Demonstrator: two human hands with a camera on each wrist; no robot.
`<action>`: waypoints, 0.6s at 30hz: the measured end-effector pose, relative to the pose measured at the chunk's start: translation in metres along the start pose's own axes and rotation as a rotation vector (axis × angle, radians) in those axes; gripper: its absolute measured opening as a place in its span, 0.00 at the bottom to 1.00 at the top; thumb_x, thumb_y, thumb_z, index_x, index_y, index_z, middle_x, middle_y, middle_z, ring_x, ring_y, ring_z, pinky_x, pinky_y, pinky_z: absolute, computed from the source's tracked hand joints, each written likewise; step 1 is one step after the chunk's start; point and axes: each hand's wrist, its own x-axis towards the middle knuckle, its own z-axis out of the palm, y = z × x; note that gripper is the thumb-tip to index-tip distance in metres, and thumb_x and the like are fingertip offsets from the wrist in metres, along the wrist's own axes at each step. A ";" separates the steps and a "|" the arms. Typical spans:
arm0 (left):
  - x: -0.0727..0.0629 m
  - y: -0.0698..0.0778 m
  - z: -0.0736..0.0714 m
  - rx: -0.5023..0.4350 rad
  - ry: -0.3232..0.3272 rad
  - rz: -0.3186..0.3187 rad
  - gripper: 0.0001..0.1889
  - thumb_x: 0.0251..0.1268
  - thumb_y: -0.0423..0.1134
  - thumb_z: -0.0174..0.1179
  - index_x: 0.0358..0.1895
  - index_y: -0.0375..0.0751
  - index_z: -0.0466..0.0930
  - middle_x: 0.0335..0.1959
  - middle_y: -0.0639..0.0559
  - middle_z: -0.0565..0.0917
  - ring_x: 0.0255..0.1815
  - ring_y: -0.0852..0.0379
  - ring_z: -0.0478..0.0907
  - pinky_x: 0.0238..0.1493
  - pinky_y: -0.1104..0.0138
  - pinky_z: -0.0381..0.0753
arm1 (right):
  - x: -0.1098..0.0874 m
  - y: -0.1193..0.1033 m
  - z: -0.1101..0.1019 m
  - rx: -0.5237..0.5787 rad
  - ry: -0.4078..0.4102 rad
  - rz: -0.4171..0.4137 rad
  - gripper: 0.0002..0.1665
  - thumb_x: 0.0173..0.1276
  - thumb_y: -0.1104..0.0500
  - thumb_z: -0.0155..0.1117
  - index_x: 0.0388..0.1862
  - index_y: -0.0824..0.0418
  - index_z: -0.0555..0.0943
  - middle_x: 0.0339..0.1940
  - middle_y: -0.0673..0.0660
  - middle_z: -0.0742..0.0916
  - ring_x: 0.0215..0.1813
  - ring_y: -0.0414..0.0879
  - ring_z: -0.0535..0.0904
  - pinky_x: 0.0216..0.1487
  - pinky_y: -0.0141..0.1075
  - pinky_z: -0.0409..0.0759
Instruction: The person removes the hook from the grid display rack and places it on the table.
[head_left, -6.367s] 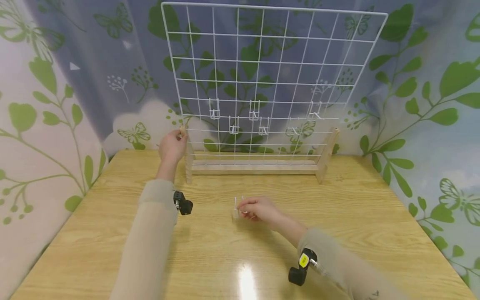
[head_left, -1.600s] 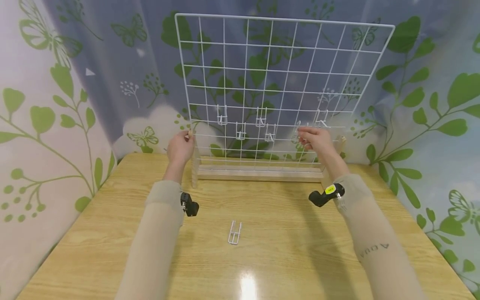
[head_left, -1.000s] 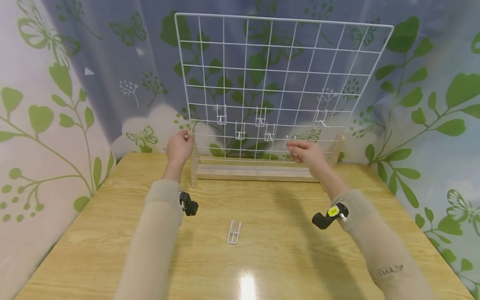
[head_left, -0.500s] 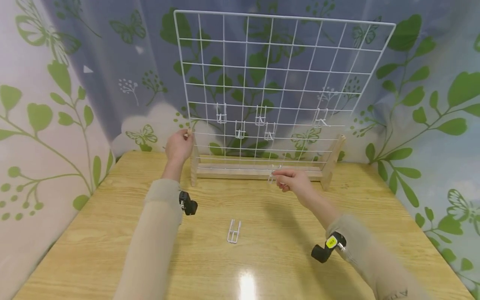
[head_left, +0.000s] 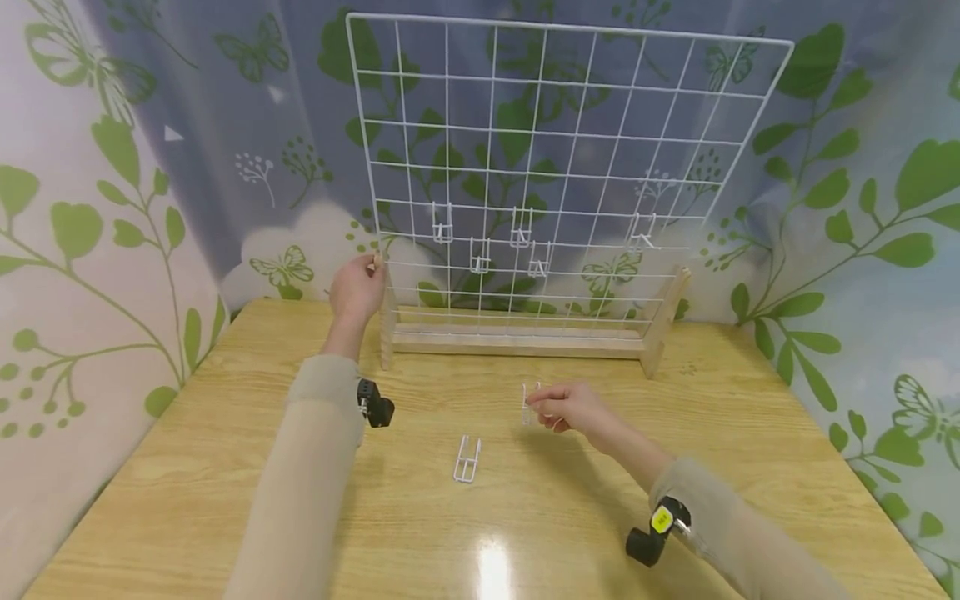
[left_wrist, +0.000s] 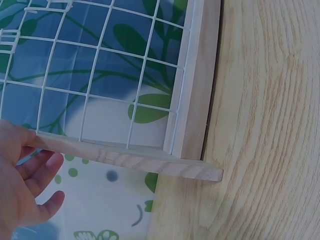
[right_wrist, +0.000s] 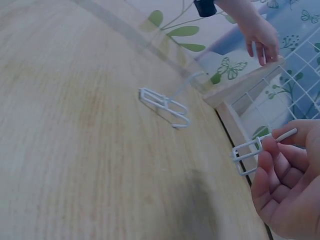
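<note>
At the left end of a white wire grid panel (head_left: 577, 133), my left hand (head_left: 357, 290) pinches the top of the wooden stand's upright (head_left: 386, 329); in the left wrist view the fingers meet that wooden piece (left_wrist: 125, 159). My right hand (head_left: 573, 408) pinches a white wire hook (head_left: 526, 408) between thumb and fingers, over the table in front of the stand. The right wrist view shows the held hook (right_wrist: 242, 156) with its prong by the fingertips. A second white hook (head_left: 466, 460) lies on the table, left of the right hand and nearer to me.
Several white hooks hang on the grid's lower part, among them one at the far left (head_left: 442, 232) and one at the right (head_left: 641, 237). The wooden table (head_left: 405, 517) runs up to a leaf-patterned curtain (head_left: 285, 183) behind the stand.
My right hand has taken the lower-right hook off the grid and brought it down and left over the table. Earlier it set another hook down there. My left hand stays on the upright.
</note>
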 end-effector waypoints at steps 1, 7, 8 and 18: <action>0.000 0.000 0.000 0.001 0.000 0.001 0.21 0.70 0.44 0.45 0.62 0.41 0.71 0.49 0.42 0.80 0.47 0.44 0.76 0.46 0.54 0.73 | -0.001 0.002 0.002 0.003 -0.015 0.003 0.16 0.63 0.63 0.56 0.47 0.70 0.80 0.24 0.52 0.80 0.28 0.43 0.74 0.32 0.37 0.75; 0.002 0.000 0.001 0.005 -0.005 0.002 0.21 0.71 0.44 0.44 0.62 0.41 0.70 0.50 0.42 0.80 0.48 0.44 0.76 0.47 0.54 0.72 | -0.007 0.009 0.013 0.006 -0.074 0.030 0.15 0.62 0.62 0.59 0.45 0.71 0.81 0.23 0.52 0.80 0.26 0.42 0.72 0.29 0.34 0.72; 0.002 0.000 0.001 0.004 -0.006 0.000 0.21 0.71 0.44 0.44 0.62 0.41 0.70 0.50 0.42 0.80 0.48 0.44 0.76 0.47 0.54 0.72 | -0.008 0.010 0.014 0.000 -0.082 0.037 0.15 0.62 0.62 0.59 0.45 0.71 0.81 0.22 0.52 0.80 0.26 0.41 0.72 0.30 0.34 0.72; 0.001 -0.001 0.001 0.015 0.000 0.018 0.20 0.70 0.42 0.45 0.61 0.39 0.72 0.49 0.41 0.80 0.48 0.43 0.76 0.48 0.53 0.72 | -0.013 0.018 0.027 0.024 -0.176 0.103 0.14 0.59 0.66 0.58 0.43 0.72 0.81 0.19 0.52 0.79 0.22 0.39 0.70 0.25 0.30 0.70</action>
